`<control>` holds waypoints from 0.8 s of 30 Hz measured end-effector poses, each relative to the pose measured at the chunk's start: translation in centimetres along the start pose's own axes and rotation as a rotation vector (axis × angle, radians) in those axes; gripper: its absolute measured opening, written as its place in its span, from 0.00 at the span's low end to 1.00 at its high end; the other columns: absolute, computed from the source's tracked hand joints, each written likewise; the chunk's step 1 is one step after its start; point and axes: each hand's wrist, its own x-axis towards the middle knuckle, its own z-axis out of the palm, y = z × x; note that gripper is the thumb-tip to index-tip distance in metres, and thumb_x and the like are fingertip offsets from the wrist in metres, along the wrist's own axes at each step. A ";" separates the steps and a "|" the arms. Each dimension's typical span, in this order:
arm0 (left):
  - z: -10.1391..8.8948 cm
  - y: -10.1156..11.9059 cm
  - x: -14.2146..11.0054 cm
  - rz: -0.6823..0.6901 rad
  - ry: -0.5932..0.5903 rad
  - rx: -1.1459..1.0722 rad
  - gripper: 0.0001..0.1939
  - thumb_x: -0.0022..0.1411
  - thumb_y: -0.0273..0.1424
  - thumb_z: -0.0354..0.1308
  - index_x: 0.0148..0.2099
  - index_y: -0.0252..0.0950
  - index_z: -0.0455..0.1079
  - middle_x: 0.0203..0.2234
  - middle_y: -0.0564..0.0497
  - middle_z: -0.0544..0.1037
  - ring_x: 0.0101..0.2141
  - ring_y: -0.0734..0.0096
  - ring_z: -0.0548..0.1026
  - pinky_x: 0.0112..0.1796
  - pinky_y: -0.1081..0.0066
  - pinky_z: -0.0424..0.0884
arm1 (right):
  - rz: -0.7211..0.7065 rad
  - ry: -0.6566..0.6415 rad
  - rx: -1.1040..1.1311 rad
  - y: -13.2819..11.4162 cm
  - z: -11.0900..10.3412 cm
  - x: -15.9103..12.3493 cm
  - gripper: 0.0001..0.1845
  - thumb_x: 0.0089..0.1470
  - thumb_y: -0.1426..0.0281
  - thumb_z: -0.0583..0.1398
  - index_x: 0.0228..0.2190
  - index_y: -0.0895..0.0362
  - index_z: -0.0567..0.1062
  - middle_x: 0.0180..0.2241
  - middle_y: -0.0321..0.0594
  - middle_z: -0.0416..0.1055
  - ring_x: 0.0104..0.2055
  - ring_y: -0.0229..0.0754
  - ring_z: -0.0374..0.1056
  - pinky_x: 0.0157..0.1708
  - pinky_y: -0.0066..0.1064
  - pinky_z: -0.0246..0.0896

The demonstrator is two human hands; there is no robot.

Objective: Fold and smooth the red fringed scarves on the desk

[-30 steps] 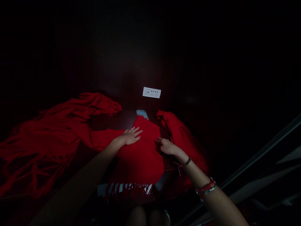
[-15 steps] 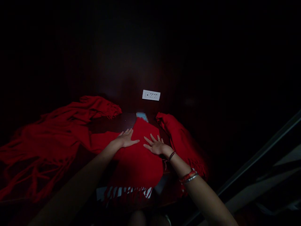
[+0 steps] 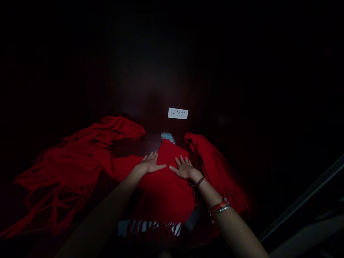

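A red fringed scarf [image 3: 165, 197] lies spread out before me, its tassels hanging toward my body over something pale. Flat on its left part rests my left hand [image 3: 152, 163], fingers stretched and thumb pointing inward. My right hand [image 3: 184, 168] lies on the right part with fingers spread, its thumb close to the left thumb. Neither hand grips the cloth. More red fringed cloth [image 3: 86, 154] is heaped to the left; whether it joins the scarf under my hands I cannot tell. On the right lies another bunched red cloth [image 3: 212, 161].
A white socket plate [image 3: 178, 113] is on the dark wall behind the cloth. A small blurred pale-blue item [image 3: 167, 137] shows at the scarf's far end. At the lower right runs a pale slanting edge [image 3: 303, 197]. Much of the surroundings is too dark to make out.
The whole view has shifted slightly, so everything sits a little lower and farther right. My right hand has turned a bit, its fingers pointing more forward. Both hands remain flat on the scarf.
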 end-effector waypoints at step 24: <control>-0.8 -1.7 -0.8 -0.250 -0.058 0.060 0.49 0.46 0.58 0.32 0.60 0.26 0.33 0.57 0.46 0.32 0.56 0.59 0.32 0.52 0.56 0.38 | -0.246 0.157 -0.019 -3.6 -2.0 3.3 0.33 0.49 0.48 0.35 0.55 0.47 0.43 0.58 0.34 0.33 0.58 0.51 0.25 0.52 0.48 0.24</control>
